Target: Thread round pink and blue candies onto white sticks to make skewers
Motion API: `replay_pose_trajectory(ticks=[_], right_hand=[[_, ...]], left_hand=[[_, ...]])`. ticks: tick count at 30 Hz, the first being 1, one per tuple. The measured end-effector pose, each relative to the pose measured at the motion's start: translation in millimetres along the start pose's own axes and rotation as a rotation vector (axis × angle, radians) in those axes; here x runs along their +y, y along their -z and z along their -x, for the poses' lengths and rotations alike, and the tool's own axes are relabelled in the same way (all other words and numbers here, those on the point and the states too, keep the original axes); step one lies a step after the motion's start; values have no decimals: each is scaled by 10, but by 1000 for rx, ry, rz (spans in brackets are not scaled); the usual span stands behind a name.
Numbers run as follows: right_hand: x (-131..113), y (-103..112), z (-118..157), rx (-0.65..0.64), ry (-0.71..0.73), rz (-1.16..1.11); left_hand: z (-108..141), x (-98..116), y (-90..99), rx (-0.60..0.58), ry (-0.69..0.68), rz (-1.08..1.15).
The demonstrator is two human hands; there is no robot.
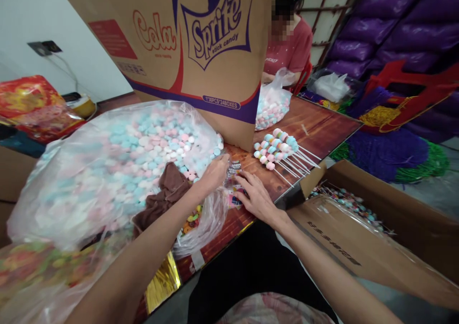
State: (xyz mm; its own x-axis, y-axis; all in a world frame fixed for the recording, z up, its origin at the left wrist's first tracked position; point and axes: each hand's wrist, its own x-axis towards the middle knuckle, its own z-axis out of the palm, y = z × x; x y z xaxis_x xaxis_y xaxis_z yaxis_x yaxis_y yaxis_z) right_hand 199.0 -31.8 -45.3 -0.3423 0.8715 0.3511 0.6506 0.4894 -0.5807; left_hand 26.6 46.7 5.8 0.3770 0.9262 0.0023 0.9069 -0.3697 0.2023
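The left hand is reaching to the edge of the big clear bag of candy, its fingers curling over the plastic where pink, blue and white pieces are spilling toward the table; whether it is pinching a piece I cannot tell. The right hand is lying open and flat, fingers spread, pressing on a small stack of printed wrappers that is sitting on the table between the 2 hands. A brown cloth is draping over the bag just beside the left wrist.

To the right, a bundle of finished candy sticks is resting on the table, sticks pointing toward the open cardboard box beside the table. A tall carton is standing behind the bag, and another person in a red shirt is sitting beyond it with a smaller candy bag.

The likely risk: the bag's mouth is sagging near the table edge, so a tug from the left hand could be sending loose candy onto the wrappers or off the table. The thin wrappers could also be sliding apart under the flat palm.
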Motion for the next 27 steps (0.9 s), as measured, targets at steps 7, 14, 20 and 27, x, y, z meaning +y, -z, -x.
replay_pose_trajectory(ticks=[7, 14, 20, 27], right_hand=[[-144, -128, 57, -79, -30, 209], [-189, -187, 38, -56, 60, 106], [-143, -145, 64, 101, -141, 109], [-161, -80, 49, 207, -244, 18]], left_hand=[[-76, -102, -75, -31, 164, -94], [324, -194, 111, -110, 123, -83], [568, -144, 120, 240, 130, 289], [770, 252, -113, 164, 388, 1171]])
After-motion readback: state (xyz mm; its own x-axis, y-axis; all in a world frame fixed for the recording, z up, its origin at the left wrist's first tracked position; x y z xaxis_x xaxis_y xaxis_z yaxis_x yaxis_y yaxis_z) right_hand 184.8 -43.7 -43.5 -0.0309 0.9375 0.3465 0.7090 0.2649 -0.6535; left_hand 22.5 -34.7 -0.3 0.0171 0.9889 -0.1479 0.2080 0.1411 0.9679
